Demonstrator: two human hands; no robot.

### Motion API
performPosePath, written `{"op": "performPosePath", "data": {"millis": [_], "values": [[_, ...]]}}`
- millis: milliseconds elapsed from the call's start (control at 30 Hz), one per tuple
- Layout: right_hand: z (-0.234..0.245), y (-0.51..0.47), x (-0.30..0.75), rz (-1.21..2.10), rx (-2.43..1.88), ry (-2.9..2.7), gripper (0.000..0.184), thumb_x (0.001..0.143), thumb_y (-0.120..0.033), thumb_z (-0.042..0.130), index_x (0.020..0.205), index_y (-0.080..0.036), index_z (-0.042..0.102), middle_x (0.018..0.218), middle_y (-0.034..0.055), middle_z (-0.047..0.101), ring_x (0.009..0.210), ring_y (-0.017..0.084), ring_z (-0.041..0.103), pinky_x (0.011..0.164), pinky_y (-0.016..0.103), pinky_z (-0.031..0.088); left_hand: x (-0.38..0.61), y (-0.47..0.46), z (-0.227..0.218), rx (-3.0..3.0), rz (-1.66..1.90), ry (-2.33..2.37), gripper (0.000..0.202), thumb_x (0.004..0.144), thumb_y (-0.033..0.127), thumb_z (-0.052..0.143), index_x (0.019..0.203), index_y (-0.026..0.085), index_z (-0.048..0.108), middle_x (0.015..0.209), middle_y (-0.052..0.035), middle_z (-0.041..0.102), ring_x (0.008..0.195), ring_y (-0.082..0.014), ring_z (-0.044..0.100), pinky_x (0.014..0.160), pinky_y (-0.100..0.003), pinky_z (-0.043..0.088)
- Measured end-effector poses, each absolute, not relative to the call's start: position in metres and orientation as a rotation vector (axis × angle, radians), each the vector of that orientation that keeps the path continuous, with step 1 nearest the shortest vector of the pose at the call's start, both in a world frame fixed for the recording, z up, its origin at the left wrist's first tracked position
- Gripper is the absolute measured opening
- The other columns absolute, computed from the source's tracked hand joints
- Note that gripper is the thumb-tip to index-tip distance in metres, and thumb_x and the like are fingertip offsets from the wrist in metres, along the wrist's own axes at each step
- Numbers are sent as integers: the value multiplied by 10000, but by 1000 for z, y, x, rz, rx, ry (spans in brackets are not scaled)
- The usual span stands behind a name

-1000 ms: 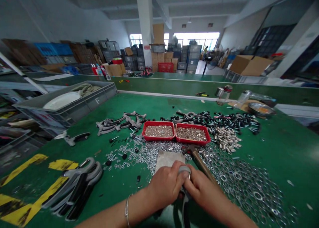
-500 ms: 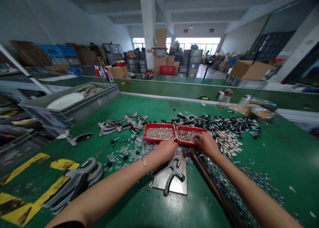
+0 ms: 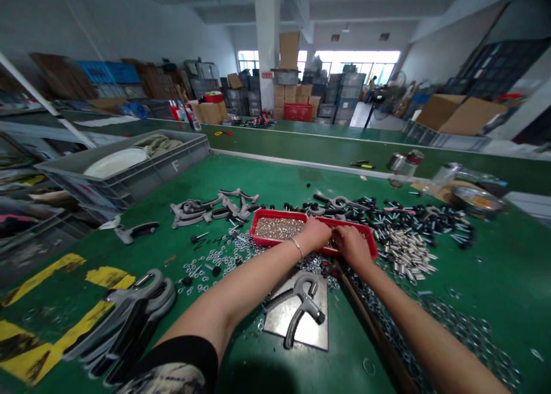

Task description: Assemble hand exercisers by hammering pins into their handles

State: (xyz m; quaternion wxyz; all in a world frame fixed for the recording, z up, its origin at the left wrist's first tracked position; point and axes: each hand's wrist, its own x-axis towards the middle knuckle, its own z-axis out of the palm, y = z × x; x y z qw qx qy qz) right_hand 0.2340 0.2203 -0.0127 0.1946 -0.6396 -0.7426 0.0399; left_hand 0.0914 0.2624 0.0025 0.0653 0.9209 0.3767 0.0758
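Note:
My left hand (image 3: 316, 234) reaches over the inner end of the right red tray (image 3: 371, 246), its fingers bent and closed, the tips hidden. Close beside it, my right hand (image 3: 353, 247) dips into the same tray with its fingers pinched among small metal parts. What either hand holds is too small to make out. The left red tray (image 3: 263, 242) carries a heap of tiny shiny metal pieces (image 3: 279, 228). Below my hands, a grey and black hand grip trainer (image 3: 305, 302) with a spring lies on a steel plate (image 3: 318, 333).
A wooden-handled hammer (image 3: 365, 313) lies under my right forearm, beside scattered metal rings (image 3: 469, 331). To the right are piled silver sleeves (image 3: 408, 253) and black-headed screws (image 3: 430, 219). Several grip trainers (image 3: 133, 313) lie at left, near a grey crate (image 3: 129, 178).
My left hand has moved right, from the gap between the trays to over the right tray, next to my right hand. My right hand stays at that tray. The view has shifted slightly.

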Motion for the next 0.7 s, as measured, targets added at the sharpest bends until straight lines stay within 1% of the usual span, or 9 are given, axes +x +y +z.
{"op": "performPosePath", "data": {"millis": [100,200,267,300,367,433,500,567,700], "values": [[-3,202,237,156,-1748,-1958,289,972,-297,377,1005,-156,627,1006,113,693,920,229,621,827,342,477,76,252,11,2721,309,1245,208,879,64,509,1010,67,671,1009,-201,706,962,-309,665,867,-439,491],[7,157,244,267,-1659,-1969,306,987,-351,357,997,-179,610,969,78,688,863,200,638,783,301,497,44,224,13,2580,551,1222,261,940,133,470,1150,146,624,1132,-118,686,1052,-224,636,909,-341,484],[6,118,247,432,-1598,-2215,217,958,-282,425,926,-206,626,915,52,684,802,184,644,722,268,495,18,196,7,2319,735,1138,206,932,190,518,1086,185,654,1092,-60,704,1022,-191,643,906,-305,481],[3,99,246,494,-1604,-2380,187,927,-209,451,886,-211,634,884,49,677,764,182,644,683,261,488,6,180,2,2150,776,1104,174,917,210,543,1034,187,670,1019,-41,721,951,-183,662,865,-295,493],[-6,68,238,519,-1646,-2673,231,856,-78,456,856,-208,647,869,63,667,751,193,645,646,264,477,-13,151,-8,1869,755,1091,142,880,242,585,960,177,684,866,-17,729,794,-174,674,753,-280,504],[-16,51,227,409,-1688,-2801,301,821,-18,439,920,-200,657,917,89,668,828,222,653,672,281,487,-21,128,-18,1757,744,1128,121,840,258,623,882,171,697,810,-12,718,757,-176,660,723,-279,489],[-24,47,217,321,-1663,-2809,331,832,-16,427,1022,-181,642,1013,120,664,959,257,637,761,317,501,-21,115,-26,1789,804,1178,99,812,257,651,787,173,699,818,-17,705,810,-183,640,777,-291,467],[-31,50,213,341,-1652,-2726,303,843,-39,444,1063,-155,616,1066,140,649,1014,272,621,834,349,498,-16,110,-34,1856,864,1225,103,804,245,660,733,176,686,811,-17,685,844,-185,615,820,-302,443],[-43,55,217,553,-1662,-2512,168,878,-116,444,918,-165,600,960,124,642,876,253,643,802,366,504,-7,111,-46,1945,873,1317,99,802,223,660,716,175,658,804,-17,647,855,-189,582,809,-306,419]]}}
